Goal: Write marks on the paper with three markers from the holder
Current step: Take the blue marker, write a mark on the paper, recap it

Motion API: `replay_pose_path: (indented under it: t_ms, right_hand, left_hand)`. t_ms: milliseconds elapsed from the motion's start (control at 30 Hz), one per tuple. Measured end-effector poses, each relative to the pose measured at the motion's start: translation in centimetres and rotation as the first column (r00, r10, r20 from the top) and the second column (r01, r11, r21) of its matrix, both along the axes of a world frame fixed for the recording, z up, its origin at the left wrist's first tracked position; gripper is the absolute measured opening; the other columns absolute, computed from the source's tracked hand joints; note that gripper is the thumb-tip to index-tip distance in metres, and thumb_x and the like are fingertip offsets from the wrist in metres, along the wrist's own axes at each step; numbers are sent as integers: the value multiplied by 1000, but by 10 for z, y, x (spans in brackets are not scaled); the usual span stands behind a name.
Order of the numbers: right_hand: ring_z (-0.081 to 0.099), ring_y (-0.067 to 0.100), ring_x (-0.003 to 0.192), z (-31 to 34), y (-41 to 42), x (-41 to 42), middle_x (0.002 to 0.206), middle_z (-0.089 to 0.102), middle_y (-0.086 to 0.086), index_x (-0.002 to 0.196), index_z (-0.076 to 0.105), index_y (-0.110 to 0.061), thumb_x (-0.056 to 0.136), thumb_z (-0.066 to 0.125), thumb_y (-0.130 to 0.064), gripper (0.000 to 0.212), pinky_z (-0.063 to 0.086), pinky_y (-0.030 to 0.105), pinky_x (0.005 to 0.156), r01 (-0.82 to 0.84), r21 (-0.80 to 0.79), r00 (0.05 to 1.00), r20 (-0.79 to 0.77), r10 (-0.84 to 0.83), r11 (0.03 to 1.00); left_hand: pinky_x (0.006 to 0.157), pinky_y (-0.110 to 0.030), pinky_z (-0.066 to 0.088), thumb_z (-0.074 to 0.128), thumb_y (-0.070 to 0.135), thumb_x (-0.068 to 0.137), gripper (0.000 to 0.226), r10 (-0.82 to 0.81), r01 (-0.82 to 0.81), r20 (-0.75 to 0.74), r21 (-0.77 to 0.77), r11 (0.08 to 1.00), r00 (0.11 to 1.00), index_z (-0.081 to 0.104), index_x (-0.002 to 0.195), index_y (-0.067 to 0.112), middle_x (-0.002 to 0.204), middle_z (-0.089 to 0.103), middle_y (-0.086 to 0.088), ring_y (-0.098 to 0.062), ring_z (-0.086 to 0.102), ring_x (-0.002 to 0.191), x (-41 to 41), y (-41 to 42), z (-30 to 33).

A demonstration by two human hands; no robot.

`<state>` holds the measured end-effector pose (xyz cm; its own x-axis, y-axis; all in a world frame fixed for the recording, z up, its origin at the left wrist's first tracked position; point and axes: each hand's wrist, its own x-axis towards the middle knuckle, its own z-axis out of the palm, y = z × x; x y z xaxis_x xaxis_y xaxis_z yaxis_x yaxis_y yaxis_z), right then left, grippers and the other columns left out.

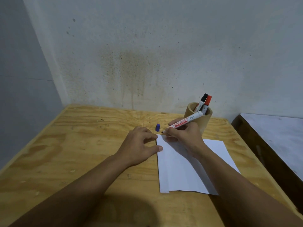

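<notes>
A white sheet of paper [178, 169] lies on the plywood table [78, 151]. My right hand [185, 136] grips an uncapped white marker [188, 121], its dark tip just above the paper's far left corner. The marker's blue cap [157, 127] lies on the table beyond that corner. My left hand [139, 148] rests with spread fingers on the paper's left edge, pinning it down. A round wooden holder [199, 119] stands behind my right hand, with a black-capped marker [202, 102] and a red-capped marker [207, 104] upright in it. I see no marks on the paper.
A stained white wall [147, 63] rises right behind the table and a grey wall stands to the left. To the right, across a narrow gap, is a dark piece of furniture with a pale top [275, 133].
</notes>
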<state>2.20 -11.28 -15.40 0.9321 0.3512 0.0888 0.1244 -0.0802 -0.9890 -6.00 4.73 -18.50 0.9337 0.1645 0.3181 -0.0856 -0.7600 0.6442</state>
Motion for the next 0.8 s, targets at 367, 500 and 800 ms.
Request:
replay_pose_path:
  t_ms: [367, 500, 800]
  right_hand:
    - [70, 13, 75, -27, 3, 7, 82, 72, 11, 88, 70, 2, 78, 75, -2, 12, 57, 17, 63, 21, -126, 995, 98, -9, 992]
    - [71, 16, 81, -26, 3, 9, 86, 73, 12, 88, 71, 0, 78, 77, -5, 13, 59, 20, 67, 23, -126, 992, 125, -7, 992]
    - [72, 26, 81, -30, 1, 13, 86, 72, 20, 87, 69, 6, 77, 76, 0, 13, 61, 25, 69, -11, -96, 988, 150, 25, 995]
  left_hand:
    - [93, -38, 44, 72, 53, 69, 48, 9, -4, -51, 88, 996, 999, 70, 110, 28, 107, 57, 11, -9, 43, 106, 1, 3, -8]
    - [97, -37, 39, 70, 56, 69, 48, 20, -14, -61, 106, 994, 998, 69, 110, 31, 111, 56, 13, -7, 40, 108, 3, 4, -10]
    - [94, -38, 43, 71, 56, 69, 46, 32, -28, -45, 99, 995, 998, 71, 107, 32, 110, 59, 14, -6, 43, 105, 1, 3, -9]
